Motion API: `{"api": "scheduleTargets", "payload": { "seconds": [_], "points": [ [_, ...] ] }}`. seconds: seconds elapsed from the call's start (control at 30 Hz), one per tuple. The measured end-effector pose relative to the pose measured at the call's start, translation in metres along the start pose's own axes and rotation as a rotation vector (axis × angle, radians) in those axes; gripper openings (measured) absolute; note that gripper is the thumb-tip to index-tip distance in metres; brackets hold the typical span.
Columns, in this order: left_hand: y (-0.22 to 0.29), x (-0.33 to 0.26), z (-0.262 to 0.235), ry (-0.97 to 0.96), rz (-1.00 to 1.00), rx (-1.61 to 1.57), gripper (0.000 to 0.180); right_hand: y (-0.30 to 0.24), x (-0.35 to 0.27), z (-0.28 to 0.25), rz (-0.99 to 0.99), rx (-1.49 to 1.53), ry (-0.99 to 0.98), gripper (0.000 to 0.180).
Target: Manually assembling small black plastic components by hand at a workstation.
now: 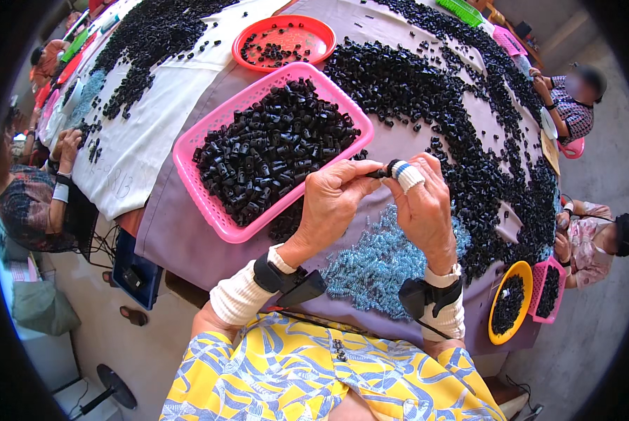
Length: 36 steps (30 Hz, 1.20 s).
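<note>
My left hand (pixel 330 203) and my right hand (pixel 421 203) meet above the table, both pinching one small black plastic part (pixel 380 172) between their fingertips. A white and blue wrap covers my right forefinger. Below my hands lies a heap of small clear blue pieces (pixel 378 263). To the left a pink basket (pixel 213 210) holds many of the same black parts. More black parts (pixel 462 133) spread over the purple cloth to the right.
A red round tray (pixel 307 28) with a few black parts stands at the back. A yellow bowl (pixel 521 270) and a small pink basket (pixel 557 270) of black parts sit at right. Other people work at the left and right edges. White cloth (pixel 146 126) carries further black parts.
</note>
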<state>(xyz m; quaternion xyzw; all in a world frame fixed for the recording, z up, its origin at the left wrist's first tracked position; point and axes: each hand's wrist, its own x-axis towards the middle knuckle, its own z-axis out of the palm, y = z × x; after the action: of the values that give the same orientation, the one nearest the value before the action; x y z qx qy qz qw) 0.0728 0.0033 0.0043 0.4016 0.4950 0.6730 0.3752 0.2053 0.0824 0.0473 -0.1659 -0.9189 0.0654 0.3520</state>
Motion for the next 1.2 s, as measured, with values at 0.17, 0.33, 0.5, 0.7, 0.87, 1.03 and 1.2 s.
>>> {"api": "scheduleTargets", "payload": {
  "seconds": [0.17,0.33,0.5,0.7,0.87,1.03,1.2],
  "points": [
    [0.003,0.001,-0.001,-0.014,0.053,0.069,0.023,-0.001,-0.001,0.0,0.025,-0.026,0.015,0.012],
    [0.001,0.0,0.0,-0.009,-0.041,0.067,0.024,-0.003,0.0,-0.001,0.05,-0.062,-0.026,0.011],
    [-0.002,0.0,0.0,0.0,-0.051,0.062,0.025,-0.003,-0.001,0.001,0.076,-0.126,-0.018,0.012],
    [-0.001,0.0,-0.002,0.001,0.026,0.106,0.024,-0.008,-0.005,0.004,0.093,-0.171,-0.07,0.013],
    [-0.002,-0.001,-0.003,0.008,0.095,0.153,0.025,-0.011,-0.008,0.005,0.087,-0.194,-0.129,0.012],
    [-0.004,-0.002,-0.004,-0.001,0.091,0.16,0.025,-0.002,-0.009,0.006,0.015,-0.165,-0.119,0.013],
    [-0.002,-0.003,-0.006,-0.034,0.12,0.183,0.026,0.003,-0.013,0.004,-0.017,-0.076,-0.136,0.014]
  ]
}}
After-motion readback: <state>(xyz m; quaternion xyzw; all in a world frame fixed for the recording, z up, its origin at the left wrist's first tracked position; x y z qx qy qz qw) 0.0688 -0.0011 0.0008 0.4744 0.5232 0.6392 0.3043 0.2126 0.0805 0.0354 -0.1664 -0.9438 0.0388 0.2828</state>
